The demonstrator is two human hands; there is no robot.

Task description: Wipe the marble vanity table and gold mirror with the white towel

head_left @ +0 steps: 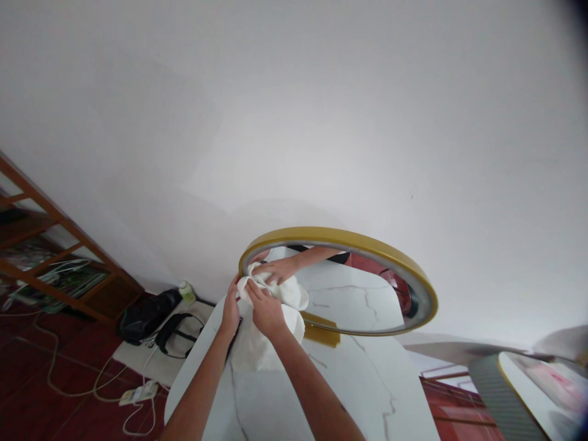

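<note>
A round mirror point(353, 294) with a gold rim stands tilted on a gold base point(321, 331) on a white marble-patterned tabletop point(367, 380). My right hand point(267, 312) presses a bunched white cloth point(294, 321) against the left part of the glass, its fingers bent over the fabric. At the mirror's left edge, my left hand point(231, 312) grips the rim beside the cloth. Loose white material hangs below my hands onto the tabletop. The reflection repeats the right hand and cloth. A thin dark object, partly hidden, lies beneath the left wrist.
A plain white wall point(294, 122) rises behind the mirror. On the left are a wooden shelf point(59, 226), a black bag point(149, 315), a green-labelled bottle point(187, 293) and a power strip point(138, 392) with cables. At right stands a grey ribbed cabinet point(500, 392).
</note>
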